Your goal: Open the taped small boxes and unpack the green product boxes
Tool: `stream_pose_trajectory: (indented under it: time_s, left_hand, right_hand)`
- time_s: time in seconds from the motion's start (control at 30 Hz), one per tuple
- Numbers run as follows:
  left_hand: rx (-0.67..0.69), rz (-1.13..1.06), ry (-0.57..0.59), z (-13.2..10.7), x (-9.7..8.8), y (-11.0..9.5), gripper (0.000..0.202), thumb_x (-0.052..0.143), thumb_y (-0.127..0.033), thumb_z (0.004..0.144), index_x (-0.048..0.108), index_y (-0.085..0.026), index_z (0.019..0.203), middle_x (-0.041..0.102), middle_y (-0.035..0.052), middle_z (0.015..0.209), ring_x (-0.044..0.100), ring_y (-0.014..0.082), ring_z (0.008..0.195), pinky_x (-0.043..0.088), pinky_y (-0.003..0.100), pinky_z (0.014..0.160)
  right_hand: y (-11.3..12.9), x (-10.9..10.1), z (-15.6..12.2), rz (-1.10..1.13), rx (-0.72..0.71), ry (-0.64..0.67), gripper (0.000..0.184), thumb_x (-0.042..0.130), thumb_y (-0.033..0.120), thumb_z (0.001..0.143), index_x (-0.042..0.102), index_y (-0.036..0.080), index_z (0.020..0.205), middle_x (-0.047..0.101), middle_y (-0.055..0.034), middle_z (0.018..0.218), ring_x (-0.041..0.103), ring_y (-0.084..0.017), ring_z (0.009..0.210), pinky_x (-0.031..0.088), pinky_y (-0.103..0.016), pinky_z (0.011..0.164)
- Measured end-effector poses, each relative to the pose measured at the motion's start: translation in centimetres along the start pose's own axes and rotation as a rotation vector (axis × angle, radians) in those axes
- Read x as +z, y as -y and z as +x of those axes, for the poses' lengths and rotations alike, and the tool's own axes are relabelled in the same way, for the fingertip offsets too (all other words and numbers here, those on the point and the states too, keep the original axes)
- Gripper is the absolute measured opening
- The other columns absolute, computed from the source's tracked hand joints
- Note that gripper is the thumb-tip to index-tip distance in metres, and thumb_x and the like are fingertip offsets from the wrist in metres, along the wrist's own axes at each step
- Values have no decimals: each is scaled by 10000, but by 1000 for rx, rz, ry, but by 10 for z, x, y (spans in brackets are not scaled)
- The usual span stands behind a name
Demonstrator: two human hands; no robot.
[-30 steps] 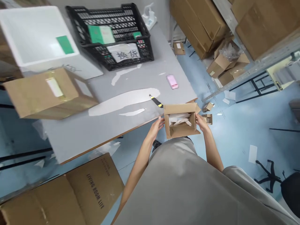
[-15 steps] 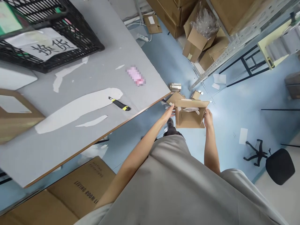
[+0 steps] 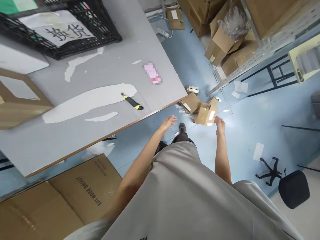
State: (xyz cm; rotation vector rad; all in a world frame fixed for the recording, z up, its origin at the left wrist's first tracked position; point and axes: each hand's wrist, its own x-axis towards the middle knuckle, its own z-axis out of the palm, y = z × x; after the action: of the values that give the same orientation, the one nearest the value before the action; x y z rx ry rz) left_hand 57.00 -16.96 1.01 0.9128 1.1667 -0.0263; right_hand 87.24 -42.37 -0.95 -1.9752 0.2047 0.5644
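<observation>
A brown cardboard box [image 3: 203, 115] with a white label is by other boxes on the floor side, slightly blurred. My left hand [image 3: 170, 122] is open, fingers stretched out, holding nothing, between the table edge and the box. My right hand [image 3: 220, 125] is just right of the box, its fingertips close to the box's edge; it looks open and no longer around the box. On the grey table [image 3: 160, 96] lies a black and yellow utility knife [image 3: 132, 101], and beyond it a pink blurred item [image 3: 152, 72].
A black crate [image 3: 105, 33] with a paper sign and a carton [image 3: 22, 100] stand on the table. Floor cartons, one holding clear plastic [image 3: 233, 25], sit by a metal rack [image 3: 237, 78]. A large carton [image 3: 87, 186] lies left; a black chair [image 3: 293, 189] stands right.
Both hands have let go of the cardboard box, which has moved down among the floor boxes and turned over. My left hand has drawn away to the left. The view has shifted slightly.
</observation>
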Motion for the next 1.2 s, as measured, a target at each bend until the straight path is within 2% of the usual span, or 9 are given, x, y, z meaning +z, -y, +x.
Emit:
stream_pose_trajectory:
  time_s: [0.13, 0.23, 0.37, 0.5, 0.6, 0.7, 0.83, 0.97, 1.2]
  left_hand:
    - [-8, -124, -48, -32, -57, 28, 477, 778, -644, 983, 841, -216, 1183, 842, 204, 1543, 760, 397, 1519, 567, 528, 1327]
    - [54, -230, -92, -59, -100, 44, 480, 802, -623, 938, 835, -219, 1195, 845, 206, 1533, 777, 395, 1494, 569, 536, 1328]
    - [206, -374, -164, -103, -164, 66, 539, 828, -629, 893, 837, -211, 1233, 841, 216, 1530, 786, 396, 1479, 567, 544, 1329]
    - [318, -515, -259, -149, -234, 91, 567, 883, -658, 848, 848, -229, 1216, 861, 208, 1484, 801, 405, 1450, 580, 548, 1305]
    - [357, -596, -365, -178, -287, 112, 563, 892, -682, 839, 842, -236, 1179, 874, 201, 1450, 818, 398, 1411, 590, 544, 1287]
    - [387, -670, -456, -198, -331, 130, 567, 884, -686, 848, 832, -236, 1189, 871, 195, 1464, 823, 384, 1400, 594, 534, 1282]
    - [400, -739, -503, -211, -375, 138, 550, 865, -638, 866, 823, -228, 1231, 873, 197, 1460, 821, 371, 1405, 596, 522, 1282]
    - [405, -735, -504, -210, -411, 124, 537, 840, -610, 902, 810, -210, 1260, 849, 212, 1506, 807, 360, 1440, 584, 503, 1305]
    - [421, -634, -541, -214, -475, 90, 623, 829, -695, 921, 794, -214, 1315, 816, 218, 1573, 765, 374, 1514, 561, 505, 1327]
  right_hand:
    - [17, 61, -21, -57, -101, 209, 384, 735, 554, 882, 804, 234, 1083, 914, -120, 1191, 831, -292, 1288, 640, -453, 1181]
    - [32, 117, -55, -88, -193, 353, 369, 720, 560, 897, 790, 247, 1079, 908, -116, 1205, 833, -267, 1280, 626, -439, 1216]
    - [44, 198, -122, -97, -241, 497, 314, 748, 528, 890, 793, 259, 1047, 911, -104, 1219, 846, -263, 1272, 634, -414, 1191]
    - [44, 279, -196, -185, -310, 680, 420, 773, 618, 872, 796, 258, 1086, 914, -124, 1224, 841, -310, 1305, 650, -454, 1154]
    - [35, 329, -247, -202, -380, 769, 520, 818, 694, 808, 806, 256, 1090, 911, -126, 1235, 823, -329, 1324, 622, -488, 1206]
    - [23, 359, -288, -256, -411, 834, 585, 825, 741, 783, 824, 249, 1100, 902, -134, 1283, 802, -329, 1331, 606, -488, 1214]
    - [18, 378, -320, -346, -426, 868, 605, 837, 744, 793, 834, 237, 1124, 896, -155, 1330, 788, -347, 1350, 622, -474, 1148]
    - [30, 400, -326, -448, -459, 758, 574, 810, 696, 836, 840, 207, 1136, 898, -172, 1365, 802, -346, 1321, 635, -470, 1127]
    - [59, 466, -321, -706, -520, 598, 405, 744, 390, 948, 816, 157, 1272, 866, -208, 1430, 803, -331, 1380, 608, -459, 1236]
